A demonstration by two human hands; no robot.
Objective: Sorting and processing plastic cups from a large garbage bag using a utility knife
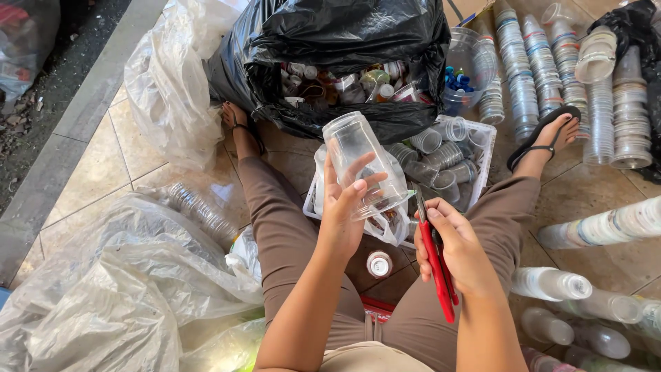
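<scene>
Left hand (342, 210) grips an inverted clear plastic cup (363, 162), rim nearest the right hand (454, 248), fist closed on red-handled scissors (436, 265).

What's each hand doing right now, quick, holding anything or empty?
Left hand: closed around a clear plastic cup, held upside down.
Right hand: closed on a red-handled cutter, blade end pointing towards the cup.

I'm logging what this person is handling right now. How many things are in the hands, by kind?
Clear plastic cup, in the left hand: 1
Red-handled cutting tool, in the right hand: 1
Total: 2
</scene>
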